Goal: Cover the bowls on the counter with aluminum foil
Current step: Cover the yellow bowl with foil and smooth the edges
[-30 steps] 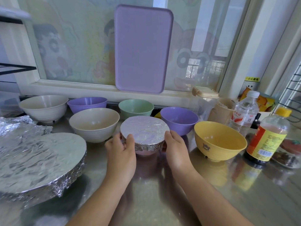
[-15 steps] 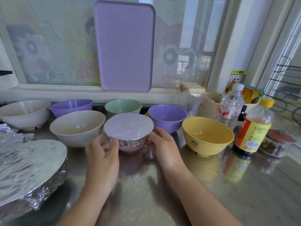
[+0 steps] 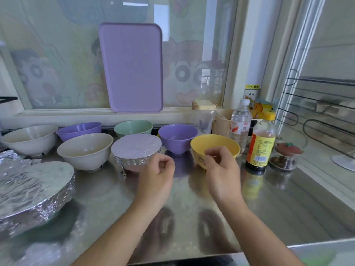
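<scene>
Foil-covered bowl (image 3: pixel 136 150) (untouched), left of hands (image 3: pixel 156 176)

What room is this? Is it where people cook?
Most likely a home kitchen. A steel counter holds many bowls, one a small bowl covered with foil, and a sauce bottle with a yellow cap stands beside a wire rack by the window.

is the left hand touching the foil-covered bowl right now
Apart. The head view shows the left hand off to the right of the foil-covered bowl, with counter visible between them.
</scene>
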Demonstrator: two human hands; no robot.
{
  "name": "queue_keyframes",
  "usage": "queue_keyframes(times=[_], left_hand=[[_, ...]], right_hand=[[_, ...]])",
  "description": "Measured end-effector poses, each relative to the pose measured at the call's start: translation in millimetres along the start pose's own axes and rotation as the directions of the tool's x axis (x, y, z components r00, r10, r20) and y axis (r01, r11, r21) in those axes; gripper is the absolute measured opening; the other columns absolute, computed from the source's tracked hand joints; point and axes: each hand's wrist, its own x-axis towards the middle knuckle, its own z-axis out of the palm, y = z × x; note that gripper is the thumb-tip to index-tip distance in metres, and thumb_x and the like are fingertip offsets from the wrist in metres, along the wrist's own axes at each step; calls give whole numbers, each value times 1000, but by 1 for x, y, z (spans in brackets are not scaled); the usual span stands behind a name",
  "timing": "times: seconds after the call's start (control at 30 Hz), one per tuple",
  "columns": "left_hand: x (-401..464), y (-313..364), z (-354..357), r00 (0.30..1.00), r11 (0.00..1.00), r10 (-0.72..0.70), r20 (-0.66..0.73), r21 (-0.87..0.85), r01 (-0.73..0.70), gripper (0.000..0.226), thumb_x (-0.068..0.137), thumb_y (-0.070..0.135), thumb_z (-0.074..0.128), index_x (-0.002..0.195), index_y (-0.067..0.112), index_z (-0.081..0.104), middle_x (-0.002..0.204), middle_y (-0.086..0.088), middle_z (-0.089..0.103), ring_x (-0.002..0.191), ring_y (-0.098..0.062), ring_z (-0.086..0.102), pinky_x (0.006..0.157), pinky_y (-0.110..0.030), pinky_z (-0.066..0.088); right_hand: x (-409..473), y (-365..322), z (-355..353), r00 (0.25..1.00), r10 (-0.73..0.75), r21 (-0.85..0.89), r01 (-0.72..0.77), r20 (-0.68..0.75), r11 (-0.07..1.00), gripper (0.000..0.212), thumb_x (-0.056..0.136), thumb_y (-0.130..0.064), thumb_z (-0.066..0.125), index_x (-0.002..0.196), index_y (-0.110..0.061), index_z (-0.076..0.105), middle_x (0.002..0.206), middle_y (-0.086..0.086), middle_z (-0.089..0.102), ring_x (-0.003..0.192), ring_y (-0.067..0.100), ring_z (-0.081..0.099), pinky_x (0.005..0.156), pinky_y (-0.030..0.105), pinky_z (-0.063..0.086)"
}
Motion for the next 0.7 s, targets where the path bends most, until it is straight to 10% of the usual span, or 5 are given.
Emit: queue_keyframes(times=[0.2, 0.37, 0.7], left_hand=[[31, 37, 79, 991, 986, -110, 79, 134, 99, 30, 104, 35, 58, 123, 12, 60, 105, 6, 64, 101, -19, 58, 74, -28, 37], [49, 33, 111, 951, 960, -245, 187, 186, 211, 51, 104, 32, 53, 148, 9, 44, 131, -11, 61, 112, -30, 58, 77, -34, 40], [-4, 32, 57, 998, 986, -67, 16, 151, 64, 12, 93, 20, 55, 94, 17, 67, 90, -4, 69, 80, -19, 61, 62, -33, 40]], right_hand=[[53, 8, -52, 983, 96, -245, -133, -155, 960, 33, 93, -15, 55, 125, -7, 52, 131, 15, 53, 114, 36, 58, 96, 54, 54], [72, 21, -52, 914, 404, -126, -397, 35, 909, 61, 99, -24, 47, 158, -12, 36, 142, 7, 55, 115, 25, 52, 93, 42, 44], [13, 18, -61, 932, 322, -30, -322, 166, 946, 18, 105, -33, 50, 123, -34, 53, 117, -13, 60, 115, 19, 58, 101, 44, 47]])
